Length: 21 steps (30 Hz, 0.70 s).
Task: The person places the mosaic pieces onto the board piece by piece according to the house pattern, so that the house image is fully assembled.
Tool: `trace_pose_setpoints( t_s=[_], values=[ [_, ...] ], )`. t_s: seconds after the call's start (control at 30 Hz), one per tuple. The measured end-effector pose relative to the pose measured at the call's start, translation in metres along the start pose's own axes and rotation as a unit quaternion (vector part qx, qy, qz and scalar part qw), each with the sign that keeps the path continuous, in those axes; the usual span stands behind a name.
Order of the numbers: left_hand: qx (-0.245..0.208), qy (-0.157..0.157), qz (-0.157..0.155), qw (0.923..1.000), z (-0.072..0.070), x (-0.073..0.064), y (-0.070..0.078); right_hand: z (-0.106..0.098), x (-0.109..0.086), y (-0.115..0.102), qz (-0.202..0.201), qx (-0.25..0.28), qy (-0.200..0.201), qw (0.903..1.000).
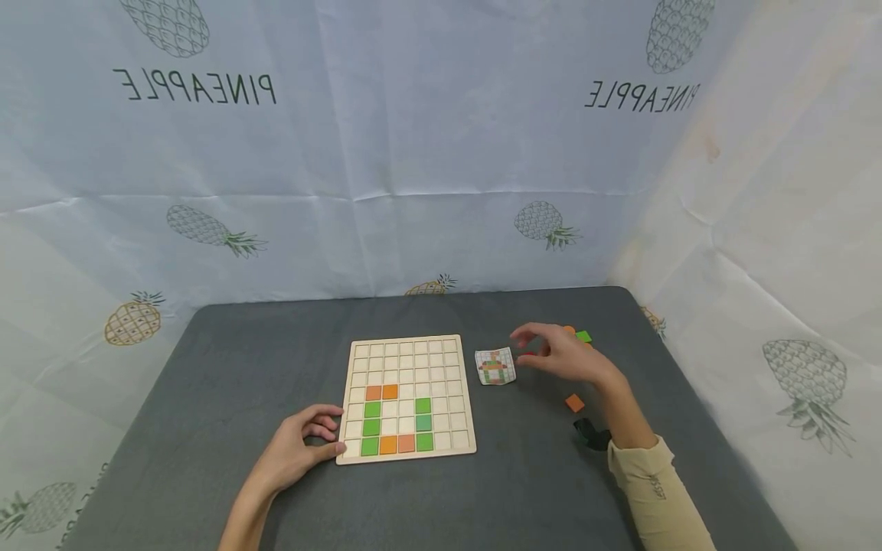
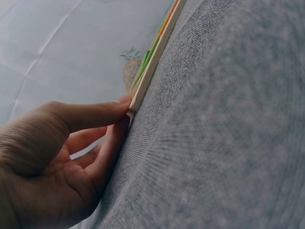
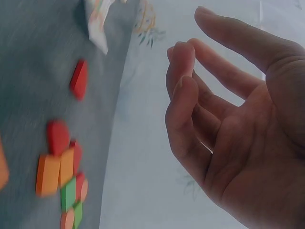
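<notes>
A square wooden grid board (image 1: 406,356) lies on the table, with green and orange square tiles in several of its near cells. My left hand (image 1: 292,451) pinches the board's near left corner between thumb and fingers; the left wrist view shows the thumb (image 2: 95,116) against its edge. My right hand (image 1: 565,353) hovers above the table, right of a small printed pattern card (image 1: 495,366). Its fingers are loosely bent and nothing shows between them. In the right wrist view, a red piece (image 3: 79,80) lies on the table between the card and other loose pieces.
Beyond the right hand lie loose orange, green and red pieces, among them a green tile (image 1: 583,336). An orange square tile (image 1: 575,402) sits nearer, by the right forearm. A dark object (image 1: 591,435) is beside that wrist. Pineapple-printed cloth (image 1: 386,153) hangs around the grey table.
</notes>
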<state>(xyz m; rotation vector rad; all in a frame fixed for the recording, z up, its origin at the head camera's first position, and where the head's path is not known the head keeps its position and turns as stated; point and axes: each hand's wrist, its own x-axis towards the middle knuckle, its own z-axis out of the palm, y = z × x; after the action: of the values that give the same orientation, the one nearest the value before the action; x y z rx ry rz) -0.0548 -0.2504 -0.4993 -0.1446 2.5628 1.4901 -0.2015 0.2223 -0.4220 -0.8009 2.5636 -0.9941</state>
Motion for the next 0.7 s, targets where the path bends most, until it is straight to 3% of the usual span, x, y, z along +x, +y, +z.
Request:
trace_pose_setpoints(
  t_s=[0.37, 0.7],
  values=[
    [-0.007, -0.002, 0.007, 1.0, 0.0, 0.0, -0.002, -0.009, -0.033, 0.043, 0.016, -0.017, 0.016, 0.9996],
    [-0.005, -0.001, 0.008, 1.0, -0.001, -0.001, -0.001, -0.01, -0.041, 0.077, 0.038, 0.011, 0.017, 0.9991]
  ],
)
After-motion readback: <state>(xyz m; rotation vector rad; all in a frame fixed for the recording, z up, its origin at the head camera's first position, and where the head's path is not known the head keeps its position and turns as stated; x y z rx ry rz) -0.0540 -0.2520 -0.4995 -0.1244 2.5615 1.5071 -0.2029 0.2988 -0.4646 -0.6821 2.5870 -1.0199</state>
